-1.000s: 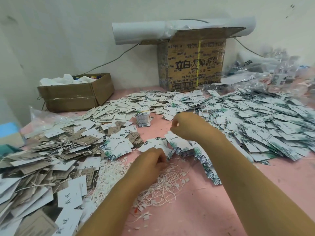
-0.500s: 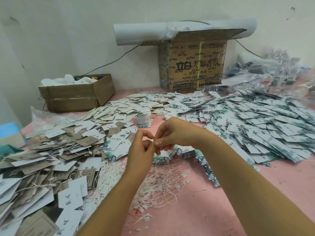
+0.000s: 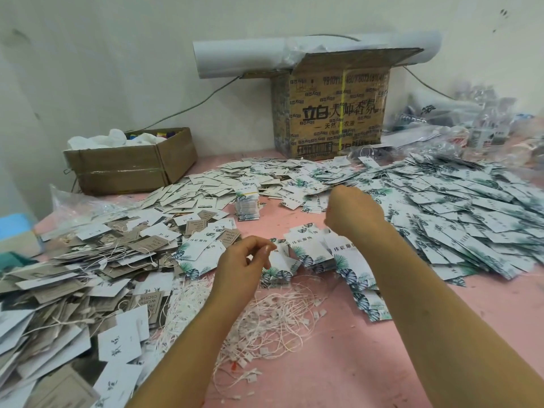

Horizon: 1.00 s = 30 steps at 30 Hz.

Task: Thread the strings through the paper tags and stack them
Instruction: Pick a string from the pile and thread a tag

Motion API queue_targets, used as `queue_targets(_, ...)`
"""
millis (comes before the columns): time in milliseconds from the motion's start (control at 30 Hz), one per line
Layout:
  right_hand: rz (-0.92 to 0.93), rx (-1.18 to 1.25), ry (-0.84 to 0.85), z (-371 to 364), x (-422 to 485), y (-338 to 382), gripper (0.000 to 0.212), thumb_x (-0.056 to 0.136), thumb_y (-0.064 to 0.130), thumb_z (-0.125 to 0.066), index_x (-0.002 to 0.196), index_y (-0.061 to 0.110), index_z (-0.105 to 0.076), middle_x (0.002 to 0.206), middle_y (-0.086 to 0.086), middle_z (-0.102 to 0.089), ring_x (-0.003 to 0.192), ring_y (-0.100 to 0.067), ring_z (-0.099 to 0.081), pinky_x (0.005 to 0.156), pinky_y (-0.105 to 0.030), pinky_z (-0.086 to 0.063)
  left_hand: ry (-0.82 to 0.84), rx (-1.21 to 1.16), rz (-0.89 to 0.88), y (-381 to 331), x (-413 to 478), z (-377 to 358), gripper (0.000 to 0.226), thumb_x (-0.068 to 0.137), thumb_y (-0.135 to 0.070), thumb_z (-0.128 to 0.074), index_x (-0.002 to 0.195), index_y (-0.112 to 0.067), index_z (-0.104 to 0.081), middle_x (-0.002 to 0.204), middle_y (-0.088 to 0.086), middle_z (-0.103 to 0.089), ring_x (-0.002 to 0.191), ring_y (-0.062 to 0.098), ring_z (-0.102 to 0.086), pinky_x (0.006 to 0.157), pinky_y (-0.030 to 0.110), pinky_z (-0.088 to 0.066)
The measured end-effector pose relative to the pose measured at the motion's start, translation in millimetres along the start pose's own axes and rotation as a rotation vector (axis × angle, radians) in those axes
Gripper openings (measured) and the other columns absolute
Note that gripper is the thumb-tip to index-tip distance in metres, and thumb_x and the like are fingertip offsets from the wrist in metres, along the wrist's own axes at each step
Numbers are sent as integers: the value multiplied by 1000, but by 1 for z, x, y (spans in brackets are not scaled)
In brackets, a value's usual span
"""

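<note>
On the pink table between the hands: white tags, green leaf print at near ends, lying flat, long axes near-to-far. White strings tangled just nearer. Left hand fingertips pinched together, right hand curled; can't tell what either holds.

My hands, fingertip to fingertip half second ago, now apart. My right hand gone up toward 1 o'clock, fingers curled, back facing me, over leaf-print tags. My left hand dropped toward 7 o'clock of it, thumb and forefinger pinched together; what they pinch too thin to see. Second ago left lay in string pile; now lifted above it.
</note>
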State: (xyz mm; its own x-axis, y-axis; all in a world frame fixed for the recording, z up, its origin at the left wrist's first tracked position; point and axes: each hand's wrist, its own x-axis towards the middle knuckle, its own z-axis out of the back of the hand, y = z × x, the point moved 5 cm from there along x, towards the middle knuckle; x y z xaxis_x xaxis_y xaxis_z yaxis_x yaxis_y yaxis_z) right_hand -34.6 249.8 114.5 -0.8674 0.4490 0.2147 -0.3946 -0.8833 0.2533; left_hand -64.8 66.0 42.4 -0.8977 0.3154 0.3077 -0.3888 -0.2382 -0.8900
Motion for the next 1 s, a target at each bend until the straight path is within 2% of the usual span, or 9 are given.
queue_targets(133,-72,-150,38,0,-5,-6,30,85,0,-48,64,12,-30,65,-2,-37,74,-26,-44,66,-33,-34,-86,-1,-2,-2,-1,5,27,93,-9,-54,83,-31,-64,71,-6,-64,71,32,-57,65,33,-51)
queue_targets(200,-70,-172,59,-3,-6,-3,24,86,1,-50,68,9,-35,69,-2,-39,81,-28,-46,69,-36,-34,-134,-33,6,-2,-1,9,24,93,-10,-55,83,-31,-64,71,-7,-65,74,32,-59,65,37,-51)
queue_targets(300,13,-219,58,-5,-9,6,8,86,3,-49,86,11,-45,90,-8,-50,104,-31,-49,79,-40,-37,-172,-88,6,-4,-2,12,21,92,-12,-58,84,-30,-63,65,-9,-65,70,16,-59,59,25,-44)
queue_targets(400,257,-104,93,-13,-7,24,21,84,1,-50,102,9,-57,112,-8,-58,114,-28,-47,97,-42,-38,-150,-124,-1,-5,-2,10,18,91,-12,-59,85,-29,-62,67,-7,-67,75,25,-63,62,28,-48)
queue_targets(467,379,240,222,-16,-11,38,35,80,-3,-50,110,14,-57,109,-1,-59,104,-20,-53,88,-33,-45,-121,-128,-20,-7,-4,7,17,90,-12,-60,85,-29,-62,68,-7,-69,77,30,-62,66,37,-51)
queue_targets(533,438,545,401,-20,-19,52,39,78,-7,-49,108,18,-52,96,2,-60,93,-19,-57,79,-32,-50,-104,-120,-48,-9,-4,5,19,90,-12,-61,85,-30,-62,68,-9,-69,73,20,-64,65,31,-49)
queue_targets(700,493,621,587,-36,-31,65,35,85,-2,-53,113,17,-46,82,-4,-61,72,-14,-56,59,-19,-43,-132,-144,-71,-7,-2,5,23,90,-9,-60,83,-31,-63,71,-10,-69,67,5,-64,59,19,-47)
queue_targets(833,489,551,473,-37,-27,65,16,93,10,-49,107,13,-57,66,6,-51,48,4,-46,45,-10,-35,-135,-183,-63,-3,-1,9,16,91,-12,-58,86,-26,-63,66,-9,-66,65,3,-61,60,17,-49)
queue_targets(1000,484,258,210,-25,-16,51,15,88,25,-60,95,15,-68,87,6,-61,69,-4,-52,58,-21,-37,-86,-142,36,16,-1,8,8,92,-20,-58,86,-23,-62,53,-3,-52,54,13,-44,56,28,-36)
